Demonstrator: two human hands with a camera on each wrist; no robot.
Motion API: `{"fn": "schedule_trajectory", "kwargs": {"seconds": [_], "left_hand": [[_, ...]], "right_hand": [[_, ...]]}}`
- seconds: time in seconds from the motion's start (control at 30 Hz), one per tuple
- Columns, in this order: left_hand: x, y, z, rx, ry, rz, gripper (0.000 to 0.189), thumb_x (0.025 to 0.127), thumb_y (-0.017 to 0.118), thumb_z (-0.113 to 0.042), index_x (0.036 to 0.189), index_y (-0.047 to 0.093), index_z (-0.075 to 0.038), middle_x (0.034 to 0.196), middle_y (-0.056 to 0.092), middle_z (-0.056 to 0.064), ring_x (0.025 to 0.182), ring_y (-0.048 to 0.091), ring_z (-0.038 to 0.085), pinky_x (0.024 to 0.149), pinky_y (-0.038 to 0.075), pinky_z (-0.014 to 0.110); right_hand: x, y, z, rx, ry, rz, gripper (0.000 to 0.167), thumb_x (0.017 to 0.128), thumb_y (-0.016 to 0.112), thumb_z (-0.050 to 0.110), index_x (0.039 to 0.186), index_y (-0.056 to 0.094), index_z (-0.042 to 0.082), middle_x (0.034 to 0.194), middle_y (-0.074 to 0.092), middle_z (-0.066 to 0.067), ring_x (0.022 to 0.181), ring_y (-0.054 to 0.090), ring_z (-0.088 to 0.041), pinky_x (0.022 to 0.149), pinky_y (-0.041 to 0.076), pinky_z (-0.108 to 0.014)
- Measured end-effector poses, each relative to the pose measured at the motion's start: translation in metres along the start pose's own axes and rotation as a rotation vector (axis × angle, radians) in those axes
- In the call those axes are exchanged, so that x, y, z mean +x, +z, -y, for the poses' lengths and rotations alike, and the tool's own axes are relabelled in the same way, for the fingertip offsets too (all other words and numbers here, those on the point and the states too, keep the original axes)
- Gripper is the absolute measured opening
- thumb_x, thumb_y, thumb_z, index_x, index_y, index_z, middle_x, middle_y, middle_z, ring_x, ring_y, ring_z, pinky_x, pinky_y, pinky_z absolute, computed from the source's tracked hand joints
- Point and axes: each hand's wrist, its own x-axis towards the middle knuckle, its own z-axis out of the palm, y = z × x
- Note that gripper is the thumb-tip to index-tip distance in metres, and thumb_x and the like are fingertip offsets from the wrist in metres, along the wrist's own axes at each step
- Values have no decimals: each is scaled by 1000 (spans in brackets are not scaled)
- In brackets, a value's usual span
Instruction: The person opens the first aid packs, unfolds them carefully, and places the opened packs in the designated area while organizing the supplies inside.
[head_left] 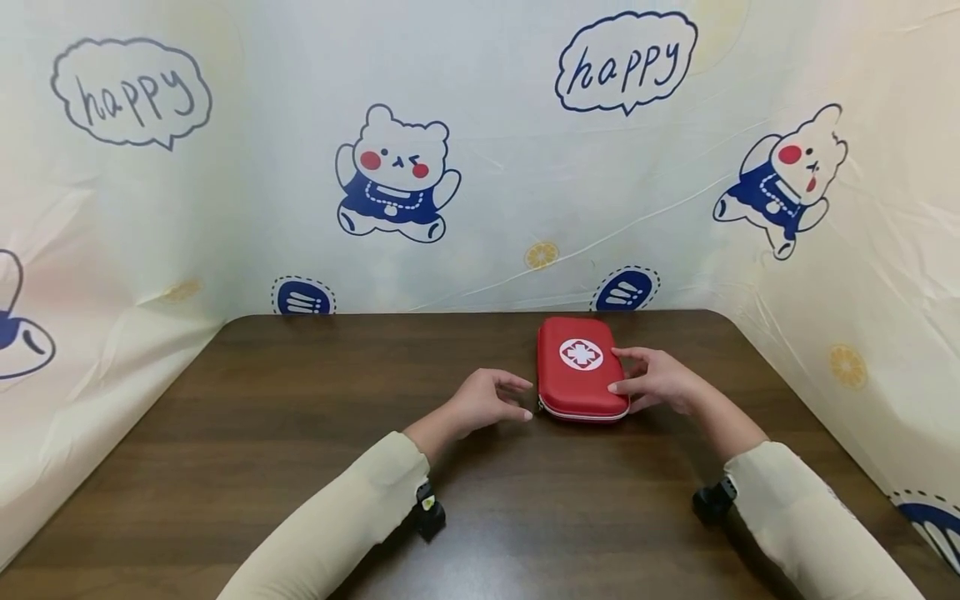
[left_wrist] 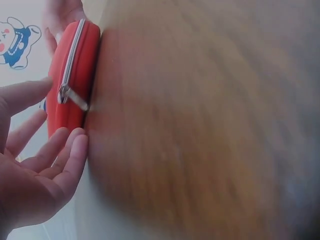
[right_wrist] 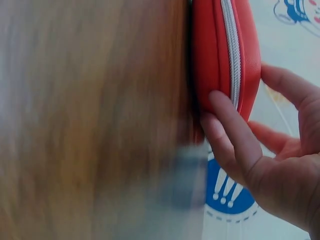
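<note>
I am watching the zippered first-aid case [head_left: 579,387] lying on the table [head_left: 300,467], right of the head frame's centre, toward the far edge. The left hand [head_left: 487,400] is sitting just left of it; the right hand [head_left: 660,382] is touching its right side. Behind the table, a backdrop sheet [head_left: 502,167] is filling the upper frame.

Red case [head_left: 577,387], red-and-white emblem [head_left: 581,354], silver zip [right_wrist: 231,50]; brown wood-grained table [head_left: 225,450].

Cream sleeves [head_left: 337,517] with black wrist cameras [head_left: 430,518].
</note>
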Motion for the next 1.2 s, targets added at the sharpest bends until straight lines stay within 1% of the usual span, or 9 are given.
{"fn": "schedule_trajectory", "kwargs": {"seconds": [0.1, 0.23, 0.4, 0.67, 0.8, 0.87, 0.97, 1.07, 1.2], "left_hand": [[4, 4, 2, -30, -30, -7, 40, 76, 83, -10, 114, 71, -10, 108, 70, 5, 92, 67, 17, 77, 57, 32], [8, 7, 3, -104, -58, -16, 38, 77, 81, -5, 113, 69, -5, 103, 71, 7, 82, 68, 18, 68, 58, 32], [12, 11, 5, -173, -78, -55, 38, 77, 80, 0, 112, 66, -1, 97, 72, 9, 75, 67, 17, 62, 58, 32], [16, 15, 6, -175, -108, -160, 27, 78, 79, 0, 102, 67, -3, 85, 72, 5, 69, 65, 15, 55, 54, 28], [15, 15, 7, -157, -104, -222, 18, 79, 78, 0, 95, 69, -2, 79, 71, 5, 66, 64, 16, 53, 51, 26], [15, 14, 8, -147, -109, -251, 15, 79, 77, -1, 92, 70, -3, 77, 71, 4, 65, 64, 16, 53, 51, 25], [15, 11, 10, -143, -118, -279, 11, 79, 76, -1, 88, 71, -3, 76, 71, 4, 65, 63, 16, 55, 51, 24], [16, 7, 12, -153, -142, -286, 7, 81, 75, -2, 88, 72, -4, 76, 71, 4, 66, 64, 17, 57, 54, 26], [17, 1, 14, -193, -149, -281, 6, 84, 73, -1, 90, 74, -2, 79, 71, 7, 67, 66, 17, 62, 58, 28]], "right_hand": [[-1, 8, 3, 12, 5, -26, 84, 85, 76, 15, 151, 26, 0, 125, 45, -32, 92, 65, -29, 74, 59, -43], [-2, 16, 6, 30, 11, -57, 84, 85, 75, 14, 151, 25, -1, 123, 43, -31, 89, 65, -29, 74, 59, -43], [-4, 23, 8, 19, 21, -86, 84, 86, 75, 15, 151, 24, -2, 121, 42, -30, 90, 64, -29, 74, 59, -42], [-5, 29, 9, 24, 30, -116, 86, 86, 75, 18, 151, 23, -2, 122, 43, -30, 88, 64, -28, 73, 59, -41], [-6, 33, 11, 9, 32, -120, 86, 86, 75, 19, 151, 22, -3, 125, 42, -31, 89, 64, -28, 74, 59, -42], [-6, 36, 12, -21, 25, -119, 86, 86, 75, 20, 150, 22, -4, 125, 42, -31, 87, 65, -27, 73, 59, -42], [-6, 39, 15, -112, -2, -129, 84, 85, 76, 24, 147, 26, -5, 122, 46, -30, 80, 66, -25, 70, 59, -40], [-6, 42, 16, -241, -30, -146, 82, 84, 77, 31, 142, 31, -5, 113, 51, -26, 73, 66, -23, 65, 59, -37], [-9, 46, 18, -347, -39, -144, 79, 83, 76, 38, 135, 33, -4, 109, 54, -23, 75, 63, -24, 60, 59, -35]]}}
